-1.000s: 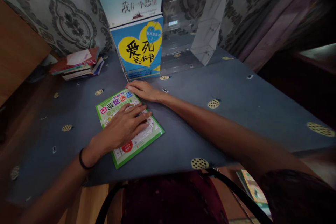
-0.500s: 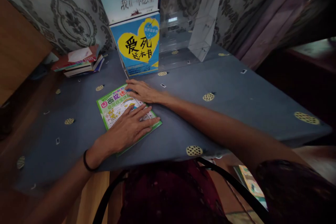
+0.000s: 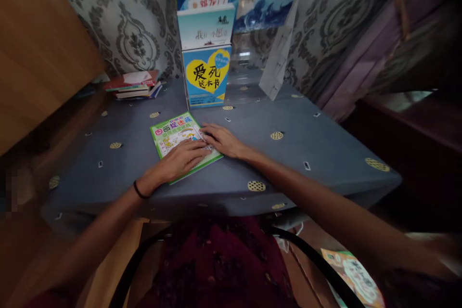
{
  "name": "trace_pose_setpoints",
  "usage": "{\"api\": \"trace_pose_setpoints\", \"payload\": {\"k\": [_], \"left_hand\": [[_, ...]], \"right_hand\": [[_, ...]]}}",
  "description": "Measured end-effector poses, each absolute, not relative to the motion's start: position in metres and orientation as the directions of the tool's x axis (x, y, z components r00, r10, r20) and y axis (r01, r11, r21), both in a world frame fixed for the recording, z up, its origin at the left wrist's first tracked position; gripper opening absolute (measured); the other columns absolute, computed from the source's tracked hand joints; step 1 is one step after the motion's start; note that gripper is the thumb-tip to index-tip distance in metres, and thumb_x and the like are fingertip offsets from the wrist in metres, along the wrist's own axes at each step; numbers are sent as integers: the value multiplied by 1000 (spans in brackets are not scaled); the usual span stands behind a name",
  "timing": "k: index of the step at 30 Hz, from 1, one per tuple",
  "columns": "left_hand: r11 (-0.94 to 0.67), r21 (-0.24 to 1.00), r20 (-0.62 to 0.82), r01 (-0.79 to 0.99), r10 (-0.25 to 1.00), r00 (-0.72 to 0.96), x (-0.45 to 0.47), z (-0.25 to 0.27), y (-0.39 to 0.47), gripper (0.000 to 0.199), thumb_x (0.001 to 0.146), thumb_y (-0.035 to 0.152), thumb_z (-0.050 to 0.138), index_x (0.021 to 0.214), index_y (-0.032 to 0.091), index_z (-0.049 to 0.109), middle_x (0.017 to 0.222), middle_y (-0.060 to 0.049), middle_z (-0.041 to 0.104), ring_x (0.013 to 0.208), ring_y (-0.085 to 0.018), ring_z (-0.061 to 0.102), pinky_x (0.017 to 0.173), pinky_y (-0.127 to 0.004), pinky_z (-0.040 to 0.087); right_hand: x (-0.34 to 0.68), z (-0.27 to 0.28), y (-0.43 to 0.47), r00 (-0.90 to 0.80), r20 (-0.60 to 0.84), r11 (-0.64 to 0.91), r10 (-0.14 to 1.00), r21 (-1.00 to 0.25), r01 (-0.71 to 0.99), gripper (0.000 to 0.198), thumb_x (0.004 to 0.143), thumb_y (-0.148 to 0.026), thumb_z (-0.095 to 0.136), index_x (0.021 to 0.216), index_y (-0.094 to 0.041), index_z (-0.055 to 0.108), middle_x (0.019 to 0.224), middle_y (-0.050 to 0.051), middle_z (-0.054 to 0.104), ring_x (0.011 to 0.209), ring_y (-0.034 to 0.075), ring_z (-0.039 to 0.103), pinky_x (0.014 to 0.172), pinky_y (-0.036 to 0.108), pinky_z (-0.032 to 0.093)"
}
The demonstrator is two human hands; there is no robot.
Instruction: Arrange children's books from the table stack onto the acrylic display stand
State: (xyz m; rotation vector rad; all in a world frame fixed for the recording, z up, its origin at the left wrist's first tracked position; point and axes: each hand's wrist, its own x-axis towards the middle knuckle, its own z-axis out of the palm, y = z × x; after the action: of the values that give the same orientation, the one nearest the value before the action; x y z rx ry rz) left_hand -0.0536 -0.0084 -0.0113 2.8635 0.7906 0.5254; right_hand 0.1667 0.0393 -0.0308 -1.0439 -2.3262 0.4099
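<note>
A thin green-bordered picture book (image 3: 176, 127) lies closed on the blue-grey tablecloth (image 3: 238, 202). My left hand (image 3: 182, 159) rests flat across its lower middle, fingers stretched to the right. On the book's right edge lies my right hand (image 3: 222, 140), its fingers extended over the cover and close to the left fingertips. Neither hand grips the book. Part of the cover's drawing is hidden under the fingers. Behind the book, a blue book with a yellow heart (image 3: 207, 77) stands upright in a clear display rack (image 3: 276, 67).
More picture books, including a teal one (image 3: 205, 29), stand higher in the rack. A small stack of books (image 3: 135, 87) lies at the table's back left. A wooden panel (image 3: 46, 48) rises at the left. Below the table at right is another colourful book (image 3: 355, 274).
The view has tilted up and shifted, showing more of the rack. My right hand has slid from the green book's top right corner down along its right edge. My left hand stays on the cover.
</note>
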Motion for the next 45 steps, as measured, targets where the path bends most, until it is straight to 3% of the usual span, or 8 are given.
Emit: {"api": "trace_pose_setpoints", "payload": {"k": [3,6,9,11,17,28,37,45], "left_hand": [[-807,238,376,541,590,714,-80,-17,-15,38,106,31,36,131,18,61,134,-13,65,126,-23,60,107,-46,49],[-725,253,398,641,682,614,-112,-24,-22,39,106,33,37,134,15,58,137,-16,63,130,-25,58,111,-48,47],[-669,285,374,687,737,563,-135,-30,-28,42,105,35,38,137,15,55,146,-16,57,138,-24,51,116,-49,42],[-649,313,356,694,757,548,-141,-32,-30,43,105,36,37,139,16,54,149,-14,54,140,-23,49,118,-47,39],[-601,359,317,714,798,513,-137,-28,-33,44,104,39,37,137,17,56,149,-13,54,141,-21,48,119,-45,36],[-578,380,287,722,816,502,-136,-24,-33,46,103,41,36,136,18,58,149,-12,55,140,-23,48,120,-46,35],[-349,350,252,869,929,271,-136,-35,-31,60,98,49,43,146,14,45,155,-21,43,150,-39,28,118,-60,27],[-318,435,273,842,938,213,-132,-36,-25,57,95,46,47,142,15,46,150,-21,50,145,-39,38,116,-60,30]], "right_hand": [[152,-18,2,-517,431,671,739,-405,621,35,103,-27,41,126,-14,64,139,17,62,133,27,55,110,51,44],[122,-12,-42,-630,484,792,607,-310,526,36,105,-24,36,123,-17,66,132,13,67,130,23,57,112,48,42],[92,-15,-79,-786,376,870,491,-255,421,39,105,-30,41,134,-12,60,145,16,58,140,23,48,119,45,36],[79,-18,-94,-829,287,874,480,-242,422,48,103,-38,46,141,-9,53,153,19,48,146,26,40,122,46,31],[95,-18,-103,-797,217,811,564,-325,486,64,101,-44,51,155,-13,37,161,17,36,151,29,28,125,46,26],[181,-26,-86,-580,224,621,783,-328,712,62,103,-43,44,154,-8,37,158,21,38,149,33,33,123,53,31],[187,-25,-75,-550,240,598,800,-389,700,51,103,-43,43,148,-19,49,155,14,46,144,30,43,121,55,32],[168,-15,-22,-562,182,575,807,-460,677,54,102,-44,42,145,-13,52,154,19,47,145,30,41,117,52,38]]}}
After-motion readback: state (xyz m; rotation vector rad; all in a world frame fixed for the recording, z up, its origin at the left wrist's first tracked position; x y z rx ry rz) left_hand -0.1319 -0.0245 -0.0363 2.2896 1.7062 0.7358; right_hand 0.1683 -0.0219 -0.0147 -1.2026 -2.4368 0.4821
